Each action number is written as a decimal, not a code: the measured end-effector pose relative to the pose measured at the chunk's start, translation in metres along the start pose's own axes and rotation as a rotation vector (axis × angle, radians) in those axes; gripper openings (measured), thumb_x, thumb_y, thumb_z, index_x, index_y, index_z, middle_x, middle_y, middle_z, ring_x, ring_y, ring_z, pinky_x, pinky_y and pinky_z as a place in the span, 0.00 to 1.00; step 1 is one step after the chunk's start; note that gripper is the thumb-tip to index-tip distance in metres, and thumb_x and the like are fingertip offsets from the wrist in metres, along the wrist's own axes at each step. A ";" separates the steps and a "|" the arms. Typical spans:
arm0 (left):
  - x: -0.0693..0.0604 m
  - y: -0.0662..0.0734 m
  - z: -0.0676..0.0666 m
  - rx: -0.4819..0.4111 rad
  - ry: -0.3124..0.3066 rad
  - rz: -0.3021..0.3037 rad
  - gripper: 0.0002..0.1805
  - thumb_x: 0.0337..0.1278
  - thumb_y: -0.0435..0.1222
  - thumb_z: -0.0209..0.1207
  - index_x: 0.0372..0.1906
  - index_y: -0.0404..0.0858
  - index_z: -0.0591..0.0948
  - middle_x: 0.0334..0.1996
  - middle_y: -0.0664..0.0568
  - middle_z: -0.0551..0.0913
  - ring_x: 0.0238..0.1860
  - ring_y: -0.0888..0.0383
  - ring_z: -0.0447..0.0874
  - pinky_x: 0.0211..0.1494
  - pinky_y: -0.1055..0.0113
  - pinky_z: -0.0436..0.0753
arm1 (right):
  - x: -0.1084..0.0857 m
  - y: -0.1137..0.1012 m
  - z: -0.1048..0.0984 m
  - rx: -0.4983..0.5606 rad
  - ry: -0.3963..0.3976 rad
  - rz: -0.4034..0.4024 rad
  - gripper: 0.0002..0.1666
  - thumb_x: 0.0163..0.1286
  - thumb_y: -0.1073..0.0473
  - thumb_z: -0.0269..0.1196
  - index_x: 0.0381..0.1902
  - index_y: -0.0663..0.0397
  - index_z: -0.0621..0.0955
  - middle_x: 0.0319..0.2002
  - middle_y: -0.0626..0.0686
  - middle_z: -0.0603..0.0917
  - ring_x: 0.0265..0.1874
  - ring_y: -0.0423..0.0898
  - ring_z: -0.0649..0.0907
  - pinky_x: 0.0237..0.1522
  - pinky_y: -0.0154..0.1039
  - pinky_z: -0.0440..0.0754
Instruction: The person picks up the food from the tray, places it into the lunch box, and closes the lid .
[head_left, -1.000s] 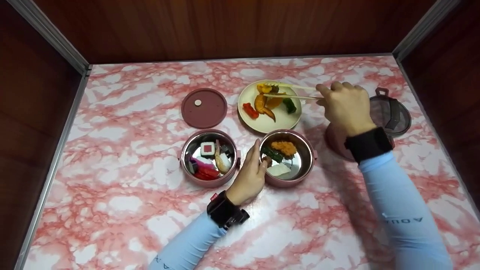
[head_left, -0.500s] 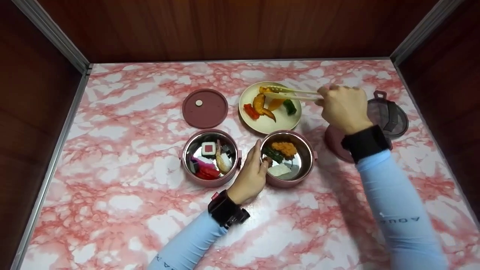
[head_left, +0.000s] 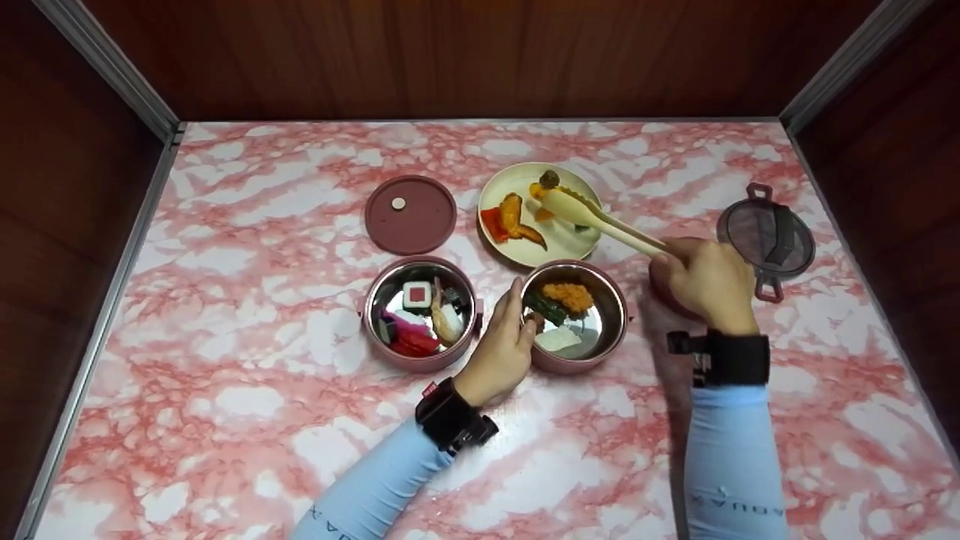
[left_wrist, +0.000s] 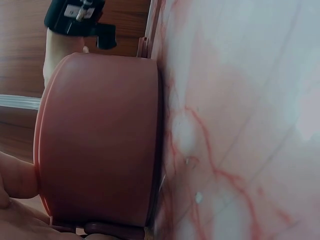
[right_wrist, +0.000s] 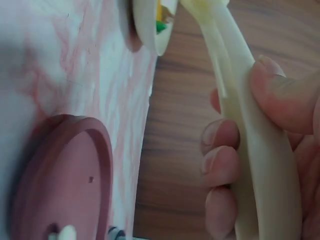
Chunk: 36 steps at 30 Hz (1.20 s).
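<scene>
My right hand [head_left: 712,281] grips cream-coloured food tongs [head_left: 607,221], also seen in the right wrist view with fingers and thumb wrapped around the arms. The tong tips are close together over the cream plate [head_left: 495,244], by a yellow food piece [head_left: 537,190]. I cannot tell whether they pinch it. On the plate lie a chicken wing [head_left: 511,214], a red piece [head_left: 493,225], a dark brown ball [head_left: 550,178] and a partly hidden green piece. My left hand [head_left: 495,360] holds the left rim of the right-hand pink lunch box [head_left: 574,366], thumb over the rim and fingers along its outer wall.
Left of that hand stands a second pink lunch box [head_left: 416,365] with a sushi roll [head_left: 417,295] and other foods. Behind it lies a dark pink lid [head_left: 412,232]. A grey see-through lid [head_left: 750,236] is at the right; a dark pink round thing [head_left: 664,285] sits partly under my right hand.
My right hand has come nearer and turned, so the tongs now slant from the lower right, their arms drawn together. The chicken wing and red piece have shifted slightly. My left hand stays put.
</scene>
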<state>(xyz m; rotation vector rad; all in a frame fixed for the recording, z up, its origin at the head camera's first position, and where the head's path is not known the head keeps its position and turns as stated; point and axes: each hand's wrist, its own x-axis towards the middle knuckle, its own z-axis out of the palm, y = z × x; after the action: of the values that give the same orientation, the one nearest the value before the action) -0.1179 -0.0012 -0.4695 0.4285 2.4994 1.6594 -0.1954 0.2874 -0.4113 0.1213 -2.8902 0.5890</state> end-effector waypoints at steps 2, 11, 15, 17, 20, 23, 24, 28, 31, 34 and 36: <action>0.000 0.000 0.000 -0.011 -0.002 -0.002 0.36 0.75 0.31 0.45 0.78 0.31 0.43 0.76 0.33 0.49 0.74 0.40 0.52 0.76 0.54 0.53 | -0.007 0.003 -0.002 0.027 -0.005 0.031 0.14 0.69 0.49 0.63 0.49 0.41 0.88 0.38 0.62 0.87 0.38 0.65 0.83 0.32 0.64 0.73; 0.000 -0.003 0.000 -0.001 0.006 -0.001 0.35 0.75 0.31 0.45 0.78 0.29 0.43 0.75 0.33 0.50 0.74 0.42 0.52 0.76 0.54 0.52 | -0.017 0.015 -0.004 0.186 -0.123 0.087 0.21 0.72 0.45 0.61 0.56 0.48 0.85 0.48 0.60 0.86 0.41 0.57 0.81 0.44 0.58 0.75; 0.001 -0.004 0.001 0.000 -0.001 -0.003 0.36 0.75 0.31 0.45 0.78 0.30 0.43 0.76 0.33 0.50 0.74 0.41 0.51 0.76 0.54 0.52 | -0.021 0.026 -0.008 0.255 -0.135 0.050 0.21 0.72 0.47 0.62 0.56 0.53 0.85 0.41 0.58 0.86 0.30 0.51 0.77 0.35 0.42 0.73; 0.001 -0.005 0.001 -0.001 -0.002 -0.002 0.36 0.75 0.31 0.45 0.78 0.30 0.43 0.76 0.33 0.49 0.74 0.41 0.52 0.76 0.54 0.52 | -0.023 0.033 -0.011 0.285 -0.146 0.030 0.21 0.72 0.49 0.62 0.56 0.55 0.85 0.37 0.59 0.86 0.26 0.47 0.77 0.29 0.36 0.72; 0.001 -0.005 0.001 -0.003 -0.004 -0.001 0.36 0.75 0.31 0.45 0.78 0.30 0.43 0.76 0.34 0.49 0.75 0.41 0.51 0.76 0.54 0.51 | -0.026 0.042 -0.017 0.321 -0.157 0.019 0.21 0.72 0.51 0.63 0.56 0.57 0.84 0.35 0.59 0.86 0.23 0.43 0.78 0.23 0.31 0.72; 0.001 -0.005 0.001 -0.010 -0.010 -0.007 0.36 0.75 0.31 0.45 0.78 0.30 0.42 0.76 0.34 0.48 0.75 0.42 0.50 0.76 0.55 0.51 | -0.030 0.048 -0.023 0.354 -0.169 0.007 0.20 0.71 0.53 0.64 0.56 0.58 0.84 0.35 0.60 0.87 0.25 0.43 0.80 0.21 0.31 0.72; 0.001 -0.005 0.001 -0.012 -0.011 -0.008 0.36 0.75 0.31 0.44 0.78 0.30 0.42 0.76 0.34 0.48 0.75 0.42 0.50 0.76 0.55 0.50 | -0.032 0.050 -0.025 0.362 -0.168 0.007 0.20 0.71 0.54 0.65 0.55 0.58 0.85 0.35 0.59 0.87 0.24 0.43 0.80 0.21 0.31 0.71; 0.001 -0.003 0.000 -0.024 -0.010 -0.017 0.36 0.76 0.32 0.44 0.78 0.31 0.42 0.76 0.35 0.48 0.75 0.43 0.49 0.76 0.55 0.49 | -0.035 0.051 -0.035 0.391 -0.179 -0.002 0.19 0.70 0.53 0.65 0.54 0.58 0.85 0.32 0.60 0.86 0.23 0.43 0.77 0.20 0.32 0.71; 0.002 -0.002 0.000 -0.028 -0.009 -0.014 0.36 0.76 0.32 0.44 0.78 0.30 0.41 0.77 0.35 0.47 0.75 0.43 0.49 0.77 0.55 0.49 | -0.036 0.051 -0.040 0.397 -0.194 -0.024 0.18 0.70 0.54 0.65 0.53 0.58 0.86 0.28 0.59 0.84 0.19 0.40 0.72 0.20 0.32 0.69; 0.002 -0.002 0.001 -0.037 -0.012 -0.019 0.36 0.76 0.32 0.44 0.78 0.30 0.41 0.77 0.35 0.47 0.75 0.43 0.48 0.77 0.56 0.49 | -0.038 0.052 -0.043 0.404 -0.227 -0.037 0.19 0.70 0.55 0.65 0.54 0.59 0.85 0.22 0.55 0.80 0.16 0.39 0.67 0.18 0.32 0.66; 0.001 -0.002 0.002 -0.030 -0.014 -0.012 0.36 0.76 0.31 0.44 0.78 0.30 0.41 0.76 0.35 0.48 0.75 0.43 0.49 0.77 0.55 0.49 | -0.040 0.054 -0.044 0.417 -0.258 -0.052 0.19 0.71 0.56 0.65 0.55 0.60 0.84 0.21 0.54 0.80 0.16 0.41 0.69 0.18 0.33 0.68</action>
<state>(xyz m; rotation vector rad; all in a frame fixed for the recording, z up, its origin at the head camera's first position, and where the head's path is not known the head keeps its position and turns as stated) -0.1184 0.0005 -0.4720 0.4205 2.4588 1.6809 -0.1546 0.3558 -0.3996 0.3524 -2.9425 1.2420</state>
